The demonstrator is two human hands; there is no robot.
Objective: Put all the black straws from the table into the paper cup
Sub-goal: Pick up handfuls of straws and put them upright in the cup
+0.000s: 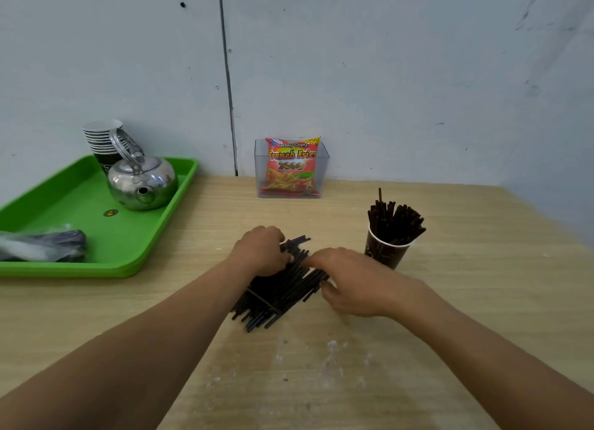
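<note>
A pile of black straws [276,296] lies on the wooden table [466,301] in the middle of the view. My left hand [262,252] rests on the pile's far left end with its fingers curled onto the straws. My right hand [350,283] lies over the pile's right side, fingers on top and thumb tucked under its edge. A dark paper cup [384,252] stands upright just right of my right hand, and it holds several black straws [393,222] that stick out of its top.
A green tray [135,236] at the left carries a metal kettle [141,182], a stack of paper cups [103,140] and a plastic-wrapped bundle [41,246]. A clear box with a snack bag [291,169] stands against the wall.
</note>
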